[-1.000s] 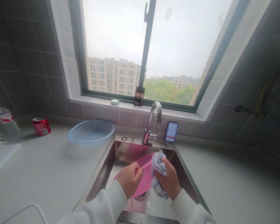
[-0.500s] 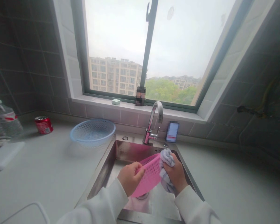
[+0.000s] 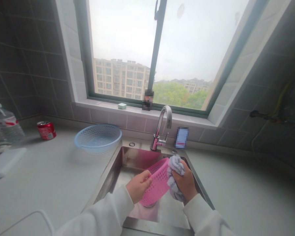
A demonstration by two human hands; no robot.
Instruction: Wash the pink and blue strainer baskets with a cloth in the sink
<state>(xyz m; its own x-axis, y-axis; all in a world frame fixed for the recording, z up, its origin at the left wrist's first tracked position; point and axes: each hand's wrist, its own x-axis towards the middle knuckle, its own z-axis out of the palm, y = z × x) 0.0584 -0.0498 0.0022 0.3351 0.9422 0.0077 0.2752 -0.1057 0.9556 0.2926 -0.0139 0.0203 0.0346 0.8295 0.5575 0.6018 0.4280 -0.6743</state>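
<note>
Over the steel sink point(image 3: 113, 173), my left hand point(image 3: 137, 186) grips the near rim of a pink perforated basket point(image 3: 157, 183), which is tilted on its side. My right hand point(image 3: 185, 183) is closed round a crumpled pale blue-grey cloth point(image 3: 174, 170) and presses it against the basket's right side. Both sleeves are white. The sink's drain is partly hidden behind the basket.
A curved chrome faucet point(image 3: 161, 129) stands behind the sink. A light blue basket point(image 3: 97, 138) sits on the counter to the left, with a red can point(image 3: 46, 130) and a plastic water bottle point(image 3: 3, 126) farther left. A window sill point(image 3: 137, 111) holds small items.
The pink basket has turned more upright on its side, and my right hand with the cloth has moved up along its right edge. The camera has shifted slightly.
</note>
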